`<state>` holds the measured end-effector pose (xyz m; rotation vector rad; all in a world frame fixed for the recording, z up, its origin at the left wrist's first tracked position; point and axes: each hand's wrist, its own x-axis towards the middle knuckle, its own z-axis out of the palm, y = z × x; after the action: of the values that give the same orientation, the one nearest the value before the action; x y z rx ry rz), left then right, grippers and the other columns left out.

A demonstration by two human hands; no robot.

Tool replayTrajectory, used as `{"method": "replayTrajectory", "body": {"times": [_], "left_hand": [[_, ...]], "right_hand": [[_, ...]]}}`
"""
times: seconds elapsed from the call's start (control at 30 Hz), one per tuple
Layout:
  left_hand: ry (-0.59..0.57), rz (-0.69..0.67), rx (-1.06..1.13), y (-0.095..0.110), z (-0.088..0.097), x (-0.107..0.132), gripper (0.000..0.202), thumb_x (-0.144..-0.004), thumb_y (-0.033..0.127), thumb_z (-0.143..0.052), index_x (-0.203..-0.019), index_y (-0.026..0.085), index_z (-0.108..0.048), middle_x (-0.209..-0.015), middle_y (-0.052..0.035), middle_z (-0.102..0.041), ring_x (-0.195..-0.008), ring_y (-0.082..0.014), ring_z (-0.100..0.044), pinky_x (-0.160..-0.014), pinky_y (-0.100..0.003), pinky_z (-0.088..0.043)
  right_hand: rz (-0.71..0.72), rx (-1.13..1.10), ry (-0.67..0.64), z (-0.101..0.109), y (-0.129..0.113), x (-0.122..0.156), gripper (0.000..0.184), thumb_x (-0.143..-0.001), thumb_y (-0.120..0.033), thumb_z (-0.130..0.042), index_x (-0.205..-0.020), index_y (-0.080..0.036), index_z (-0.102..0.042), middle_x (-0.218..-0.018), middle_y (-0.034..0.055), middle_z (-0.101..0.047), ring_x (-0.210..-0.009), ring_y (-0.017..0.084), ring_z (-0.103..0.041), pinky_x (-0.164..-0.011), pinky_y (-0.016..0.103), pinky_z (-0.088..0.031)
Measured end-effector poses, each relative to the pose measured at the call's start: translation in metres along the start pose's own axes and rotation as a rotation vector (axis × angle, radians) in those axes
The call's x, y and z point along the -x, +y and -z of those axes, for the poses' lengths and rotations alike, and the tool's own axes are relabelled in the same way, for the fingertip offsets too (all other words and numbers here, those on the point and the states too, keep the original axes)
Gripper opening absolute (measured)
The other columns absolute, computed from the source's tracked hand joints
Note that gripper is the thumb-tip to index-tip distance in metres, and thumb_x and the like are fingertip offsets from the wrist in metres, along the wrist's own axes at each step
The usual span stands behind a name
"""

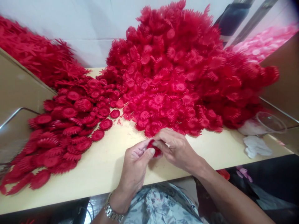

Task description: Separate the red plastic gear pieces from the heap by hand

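Near the table's front edge, my left hand (136,161) and my right hand (176,149) meet over a small red flower piece (157,152). Both thumbs and fingertips pinch it, and they cover much of its shape. Just beyond my hands rises a large heap of red, fringed flower pieces (163,90), reaching up against the wall. To my left lies a second spread of round red flower discs (70,113) with toothed rims. A metal-banded watch (111,210) is on my left wrist.
The pale table (107,168) has cardboard-like panels on both sides. Longer-petalled red pieces (35,53) pile up at the far left. At right are a clear plastic cup (271,122) and a crumpled white tissue (257,146). Pink pieces (266,43) show behind the right panel.
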<state>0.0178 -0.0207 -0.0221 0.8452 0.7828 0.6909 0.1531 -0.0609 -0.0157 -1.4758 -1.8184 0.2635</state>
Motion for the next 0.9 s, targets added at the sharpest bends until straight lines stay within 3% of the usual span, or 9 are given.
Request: {"method": "replayTrajectory", "body": {"times": [0.13,0.23,0.3,0.4,0.5,0.57,0.63,0.77,0.9], "left_hand": [[0.057,-0.032,-0.027,0.000,-0.001,0.001,0.023,-0.069,0.018,-0.068,-0.091,0.014,-0.070,-0.077,-0.0043,-0.072,-0.065,-0.0152,-0.065,-0.067,-0.029,-0.055],[0.081,0.015,-0.020,0.006,-0.003,0.005,0.020,-0.067,0.016,-0.068,-0.087,0.011,-0.069,-0.067,-0.0035,-0.071,-0.057,-0.0153,-0.065,-0.060,-0.027,-0.055],[0.102,0.027,-0.020,0.010,-0.003,0.006,0.018,-0.068,0.016,-0.068,-0.085,0.010,-0.068,-0.063,-0.0037,-0.070,-0.055,-0.0163,-0.066,-0.058,-0.026,-0.054],[0.112,0.031,0.006,0.016,0.001,0.004,0.020,-0.068,0.015,-0.067,-0.087,0.009,-0.065,-0.068,-0.0052,-0.071,-0.060,-0.0173,-0.067,-0.060,-0.025,-0.054],[0.087,0.066,0.044,0.021,0.003,0.001,0.023,-0.069,0.016,-0.066,-0.090,0.009,-0.063,-0.072,-0.0068,-0.071,-0.062,-0.0176,-0.068,-0.063,-0.025,-0.053],[0.055,0.085,0.082,0.022,0.003,-0.001,0.025,-0.070,0.017,-0.065,-0.093,0.011,-0.061,-0.073,-0.0069,-0.070,-0.064,-0.0186,-0.067,-0.063,-0.027,-0.053],[0.009,0.082,0.109,0.023,0.000,-0.001,0.023,-0.071,0.021,-0.065,-0.092,0.013,-0.061,-0.072,-0.0057,-0.068,-0.065,-0.0191,-0.066,-0.060,-0.029,-0.054],[-0.039,-0.002,0.031,0.021,-0.011,-0.003,0.017,-0.072,0.028,-0.065,-0.066,0.015,-0.057,-0.059,0.0003,-0.057,-0.053,-0.0126,-0.055,-0.044,-0.023,-0.048],[-0.033,-0.061,-0.138,0.014,-0.019,-0.008,0.015,-0.071,0.029,-0.066,-0.069,0.016,-0.059,-0.053,0.0044,-0.051,-0.045,-0.0081,-0.044,-0.037,-0.018,-0.040]], "right_hand": [[-0.039,0.161,0.219,-0.005,-0.003,-0.003,0.013,-0.085,-0.010,-0.042,-0.079,-0.019,-0.049,-0.063,0.0000,-0.052,-0.056,0.011,-0.048,-0.054,0.022,-0.038],[-0.089,0.289,0.405,0.010,0.004,-0.016,0.013,-0.085,-0.012,-0.044,-0.074,-0.019,-0.048,-0.058,-0.0020,-0.047,-0.049,0.010,-0.042,-0.049,0.023,-0.035],[-0.184,0.255,0.487,0.025,0.012,-0.025,0.012,-0.084,-0.016,-0.046,-0.073,-0.019,-0.049,-0.057,-0.0032,-0.043,-0.047,0.010,-0.039,-0.047,0.023,-0.033],[-0.350,-0.117,0.405,0.037,0.020,-0.033,0.010,-0.083,-0.021,-0.047,-0.073,-0.019,-0.048,-0.056,-0.0043,-0.042,-0.046,0.008,-0.039,-0.045,0.022,-0.033],[-0.450,-0.534,0.280,0.035,0.019,-0.031,0.011,-0.083,-0.027,-0.048,-0.075,-0.019,-0.047,-0.058,-0.0046,-0.043,-0.048,0.008,-0.040,-0.045,0.021,-0.035],[-0.464,-0.668,0.227,0.030,0.017,-0.027,0.013,-0.082,-0.030,-0.050,-0.077,-0.018,-0.048,-0.061,-0.0042,-0.045,-0.051,0.008,-0.043,-0.048,0.021,-0.038],[-0.447,-0.702,0.179,0.026,0.014,-0.022,0.013,-0.082,-0.030,-0.052,-0.078,-0.017,-0.050,-0.063,-0.0036,-0.046,-0.053,0.008,-0.043,-0.050,0.021,-0.038],[-0.406,-0.575,0.154,0.023,0.007,-0.013,0.011,-0.084,-0.027,-0.049,-0.080,-0.017,-0.052,-0.064,-0.0027,-0.048,-0.055,0.008,-0.044,-0.051,0.021,-0.039],[-0.352,-0.285,0.162,0.018,-0.005,-0.006,0.007,-0.084,-0.021,-0.049,-0.080,-0.017,-0.055,-0.067,-0.0008,-0.055,-0.061,0.010,-0.051,-0.056,0.022,-0.042]]}}
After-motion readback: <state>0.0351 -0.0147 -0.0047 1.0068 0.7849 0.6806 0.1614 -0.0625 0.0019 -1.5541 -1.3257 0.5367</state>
